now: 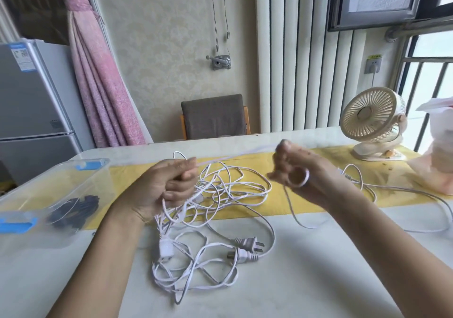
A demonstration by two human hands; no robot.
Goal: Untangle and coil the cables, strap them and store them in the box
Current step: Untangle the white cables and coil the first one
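Both hands are held up over the table (318, 276) at the centre of the frame, apart from each other. My left hand (171, 185) has its fingers curled round several strands of the white cables (220, 191); the gripped strands hang down from the fist to the table. My right hand (299, 170) is closed on a single strand, a small loop of which sits by my fingers; motion blur prevents me from telling exactly how the loop is wound. One blurred strand runs straight between the two hands, and another drops from the right hand to the table surface. The remaining cable lies in a loose tangle below and between the hands, partly on the yellow runner (282, 203) and partly on the bare table, lower centre. Two plugs (247, 243) lie side by side at the tangle's right edge. The clear box (98, 185), with blue latches, stands at the left edge of the frame, well apart from the tangle; dark items (73, 211) lie inside it. A cream desk fan (375, 121) stands at the right on the runner, with a separate white cord (367, 190) lying in front of it. A plastic bag (438, 155) is at the far right edge.
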